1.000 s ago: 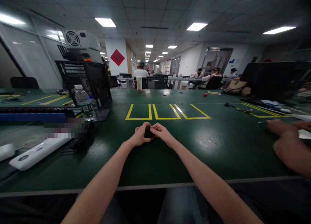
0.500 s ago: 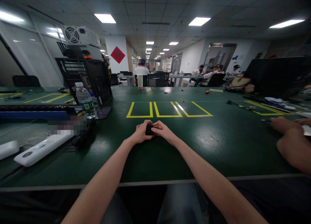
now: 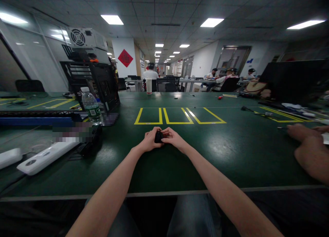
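Between my two hands, at the middle of the green table (image 3: 200, 168), is a small black object (image 3: 158, 137). It is dark and rounded, and its kind cannot be made out. My left hand (image 3: 149, 141) is closed around its left side, thumb nearest me and fingers over the far side. From the right, my right hand (image 3: 174, 140) pinches at it with thumb and fingertips. The fingers partly cover the object. Both hands rest low, close to the tabletop.
Yellow tape outlines (image 3: 177, 123) lie just beyond my hands. At left are a water bottle (image 3: 90, 106), a white power strip (image 3: 48, 157) and an open computer case (image 3: 102, 82). A white cup (image 3: 149, 86) stands farther back. Another person's hands (image 3: 309, 144) are at right.
My right fingers have shifted slightly on the black object, and more of it shows. The whole view has moved a little; my left hand keeps its hold.
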A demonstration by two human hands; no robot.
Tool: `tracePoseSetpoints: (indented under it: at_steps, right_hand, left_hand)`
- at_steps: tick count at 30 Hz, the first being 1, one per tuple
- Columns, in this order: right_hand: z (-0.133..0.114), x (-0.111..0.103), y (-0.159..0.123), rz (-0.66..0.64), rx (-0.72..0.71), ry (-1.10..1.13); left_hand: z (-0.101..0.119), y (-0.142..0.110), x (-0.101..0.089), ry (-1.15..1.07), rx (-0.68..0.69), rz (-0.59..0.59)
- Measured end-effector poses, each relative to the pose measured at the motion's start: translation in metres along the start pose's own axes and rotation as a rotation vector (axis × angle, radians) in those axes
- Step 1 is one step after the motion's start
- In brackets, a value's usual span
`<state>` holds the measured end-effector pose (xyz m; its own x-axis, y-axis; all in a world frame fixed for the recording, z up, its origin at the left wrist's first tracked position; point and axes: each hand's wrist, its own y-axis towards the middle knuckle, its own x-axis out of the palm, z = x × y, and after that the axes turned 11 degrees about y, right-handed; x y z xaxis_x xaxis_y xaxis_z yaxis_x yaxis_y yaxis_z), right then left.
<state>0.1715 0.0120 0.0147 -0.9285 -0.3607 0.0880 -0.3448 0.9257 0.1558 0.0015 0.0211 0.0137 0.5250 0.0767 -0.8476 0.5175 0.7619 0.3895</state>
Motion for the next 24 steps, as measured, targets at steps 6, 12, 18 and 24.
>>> tracePoseSetpoints:
  at_steps: [6, 12, 18, 24]
  right_hand:
    - [0.0042, 0.0013, 0.0027, 0.025, -0.025, 0.005]
    - [0.0053, -0.0016, 0.0048, 0.020, 0.027, 0.000]
    - [-0.0008, 0.0009, -0.0011, -0.013, -0.018, 0.016]
    - [0.0031, 0.0012, 0.0034, 0.024, -0.027, 0.018]
  left_hand:
    - [-0.0010, 0.0004, 0.0011, 0.002, 0.000, 0.002]
    - [0.0008, -0.0009, -0.0011, -0.001, -0.005, -0.007]
    - [0.0018, -0.0003, -0.0015, -0.005, -0.018, -0.013]
    - [0.0021, -0.0005, -0.0023, -0.007, -0.019, -0.015]
